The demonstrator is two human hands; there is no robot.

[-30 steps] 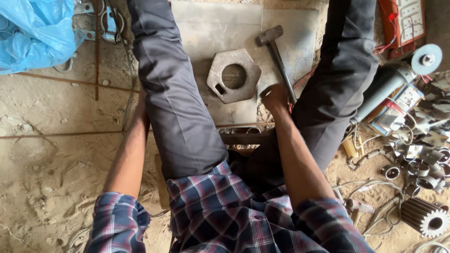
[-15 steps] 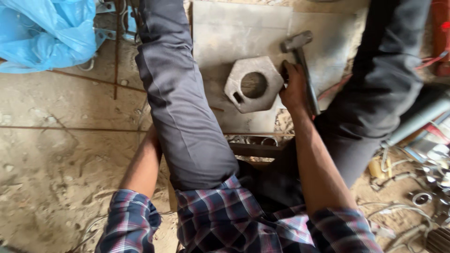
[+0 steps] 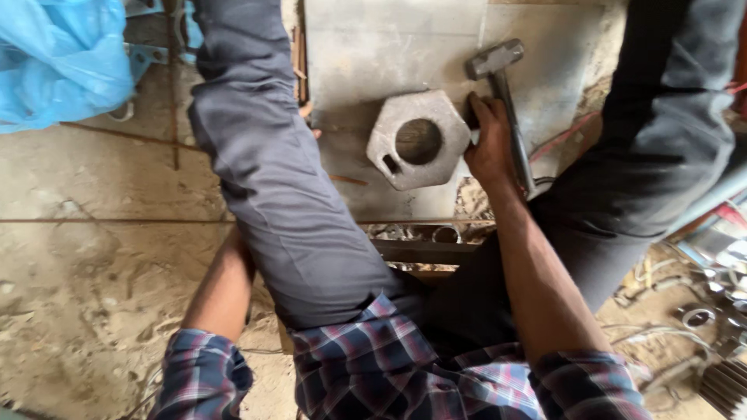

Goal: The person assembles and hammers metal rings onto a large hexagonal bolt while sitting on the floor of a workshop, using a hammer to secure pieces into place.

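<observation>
We sit on dusty floor [image 3: 85,257], legs spread either side of work so it lies within reach. Grey steel plate [image 3: 373,54] flat between our knees, serving as hard bed. Hexagonal metal piece [image 3: 418,140] with round bore lies on plate, notch facing us. Our right hand [image 3: 490,148] closed round hammer [image 3: 506,101] handle, fingers touching hex edge, likely steadying it. Left hand hidden behind thigh, forearm [image 3: 222,292] angled to floor, probably bracing; grip unknowable.
</observation>
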